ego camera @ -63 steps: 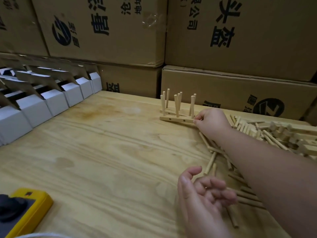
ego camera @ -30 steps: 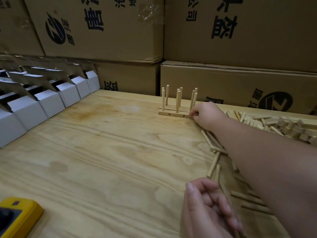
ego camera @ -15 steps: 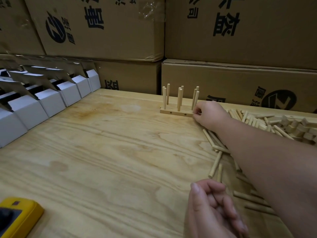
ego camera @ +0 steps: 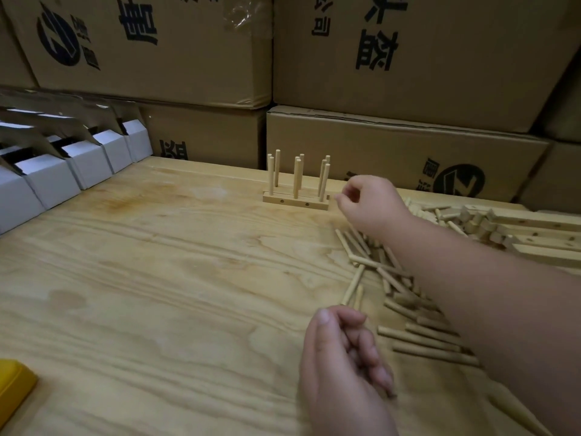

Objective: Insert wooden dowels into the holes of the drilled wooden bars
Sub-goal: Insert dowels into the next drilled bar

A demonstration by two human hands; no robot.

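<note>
The right hand [ego camera: 372,202] hovers loosely curled, holding nothing, just right of the finished bars [ego camera: 295,201]. The left hand [ego camera: 342,357], also curled and empty, lies nearer the loose dowels [ego camera: 418,338], whose long axes lie flat on the table [ego camera: 157,278].

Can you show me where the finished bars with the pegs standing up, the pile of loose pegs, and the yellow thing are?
bars with dowels [ego camera: 295,201]: head view, front face of the near bar.
loose dowels [ego camera: 418,338]: head view, one lying dowel.
yellow object [ego camera: 14,385]: head view, its top corner.
</note>
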